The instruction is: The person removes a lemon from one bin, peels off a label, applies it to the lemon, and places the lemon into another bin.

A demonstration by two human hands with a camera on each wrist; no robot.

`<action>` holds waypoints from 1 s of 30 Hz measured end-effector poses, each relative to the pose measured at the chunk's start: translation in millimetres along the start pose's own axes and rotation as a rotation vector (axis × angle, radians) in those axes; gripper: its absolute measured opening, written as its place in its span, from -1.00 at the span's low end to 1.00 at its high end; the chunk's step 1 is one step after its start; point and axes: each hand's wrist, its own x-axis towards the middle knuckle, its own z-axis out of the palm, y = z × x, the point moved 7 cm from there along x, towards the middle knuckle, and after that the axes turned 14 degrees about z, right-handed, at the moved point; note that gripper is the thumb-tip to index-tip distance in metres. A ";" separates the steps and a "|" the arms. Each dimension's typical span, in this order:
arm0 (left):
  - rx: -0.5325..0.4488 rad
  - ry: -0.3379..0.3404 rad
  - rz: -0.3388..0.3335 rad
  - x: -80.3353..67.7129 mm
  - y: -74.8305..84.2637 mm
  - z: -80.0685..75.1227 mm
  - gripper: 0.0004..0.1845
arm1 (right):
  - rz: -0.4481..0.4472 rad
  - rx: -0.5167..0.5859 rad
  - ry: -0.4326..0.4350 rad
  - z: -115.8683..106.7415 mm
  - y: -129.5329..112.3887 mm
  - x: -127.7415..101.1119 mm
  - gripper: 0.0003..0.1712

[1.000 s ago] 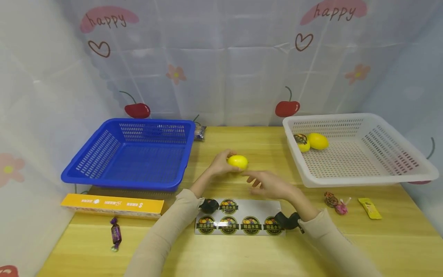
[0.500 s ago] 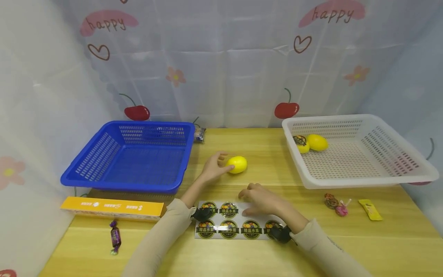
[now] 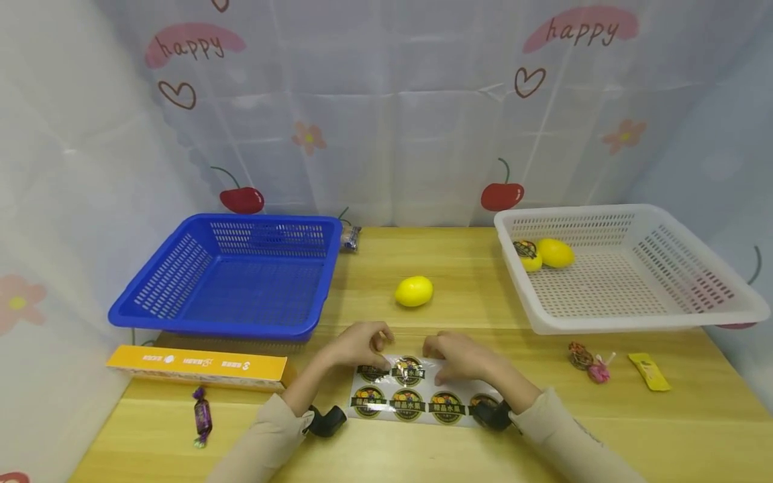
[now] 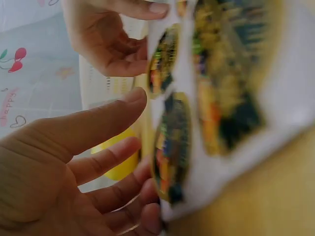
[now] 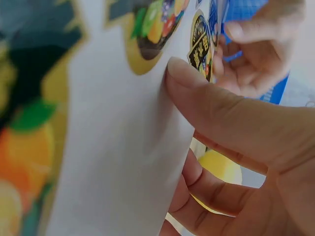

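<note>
Both hands on sticker sheet (image 3: 417, 396) at table's 6 o'clock, right hand (image 3: 459, 355) pinching its far edge, left hand (image 3: 356, 343) grip unclear; risk: label tears or creases from uneven peel, loose lemon (image 3: 414, 291) at 12 rolls

Both forearms are reaching forward, converging at centre. Left hand (image 3: 356, 344) is lying knuckles up, fingers (image 4: 106, 162) loosely curled, thumb extended. Right hand (image 3: 457, 354) is sitting just beside it, thumb (image 5: 216, 110) pressing flat, fingers curling beneath. Hands close, not touching.
</note>
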 end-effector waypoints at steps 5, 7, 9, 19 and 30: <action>0.065 0.003 0.000 -5.9 -0.9 6.5 -0.66 | 0.032 0.002 0.065 -3.0 9.5 -4.1 -0.55; 0.100 -0.003 0.003 -5.8 0.6 8.5 -0.71 | -0.002 -0.013 0.125 -3.0 8.8 -6.3 -0.59; 0.126 -0.010 0.008 -4.5 2.0 11.0 -0.75 | -0.058 -0.027 0.169 -0.1 4.7 -8.3 -0.62; 0.118 -0.030 -0.015 3.3 4.5 16.9 -0.78 | -0.157 0.001 0.168 12.1 -11.4 -8.7 -0.68; 0.137 -0.051 -0.036 7.5 3.2 17.5 -0.77 | -0.240 0.331 0.072 0.4 -1.0 -7.3 -0.92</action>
